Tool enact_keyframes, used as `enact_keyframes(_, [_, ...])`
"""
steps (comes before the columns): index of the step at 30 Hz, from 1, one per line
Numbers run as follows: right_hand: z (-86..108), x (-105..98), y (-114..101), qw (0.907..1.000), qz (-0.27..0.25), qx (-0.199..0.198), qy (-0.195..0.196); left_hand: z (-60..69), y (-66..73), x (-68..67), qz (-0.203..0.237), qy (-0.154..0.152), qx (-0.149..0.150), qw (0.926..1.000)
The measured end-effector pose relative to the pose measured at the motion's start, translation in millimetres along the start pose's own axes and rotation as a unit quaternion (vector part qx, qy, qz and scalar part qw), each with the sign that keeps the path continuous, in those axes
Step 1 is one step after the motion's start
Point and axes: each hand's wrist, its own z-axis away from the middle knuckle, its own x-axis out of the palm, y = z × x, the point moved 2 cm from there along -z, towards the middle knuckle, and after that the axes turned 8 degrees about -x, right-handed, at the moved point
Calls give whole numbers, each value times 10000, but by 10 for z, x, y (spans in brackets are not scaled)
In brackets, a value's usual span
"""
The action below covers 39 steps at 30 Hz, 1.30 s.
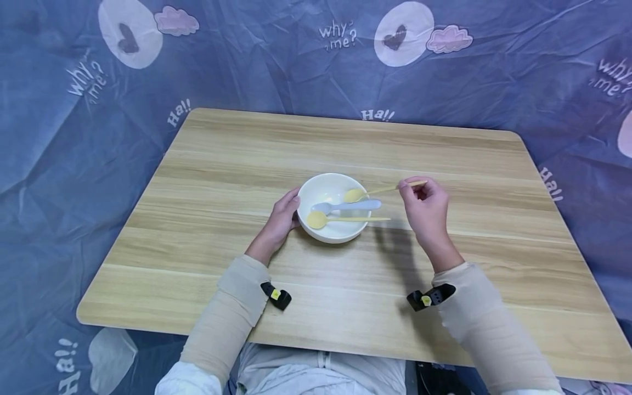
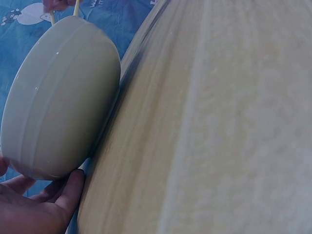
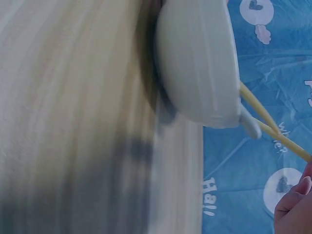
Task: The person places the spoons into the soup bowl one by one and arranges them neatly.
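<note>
A white bowl [image 1: 333,235] stands on the table in the head view. My left hand [image 1: 278,224] holds it from the left side; in the left wrist view the fingertips [image 2: 73,187] are by its lower wall. My right hand [image 1: 428,211] pinches the handle of a yellow spoon [image 1: 382,190], whose head is inside the bowl near the right rim. A second yellow spoon [image 1: 317,220] leans in the bowl with its handle over the right rim. Between them lies a pale blue utensil [image 1: 353,205]; whether spoon or fork, I cannot tell.
The wooden table [image 1: 197,219] has rounded corners and extends around the bowl on all sides. A blue printed cloth [image 1: 276,60] hangs behind it. Dark wrist devices [image 1: 430,298] are strapped to both forearms.
</note>
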Motion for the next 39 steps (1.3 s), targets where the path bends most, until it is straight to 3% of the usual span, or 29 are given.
enact_keyframes(13, [32, 76, 181, 9986, 119, 490, -173, -6, -7, -5, 61, 20, 20, 10000])
enact_keyframes(30, [26, 291, 242, 9963, 467, 527, -489, -6, -2, -14, -1, 19, -1, 10000])
enact_keyframes(39, [29, 349, 212, 9928, 594, 741, -732, -6, 1, -15, -16, 35, -26, 10000])
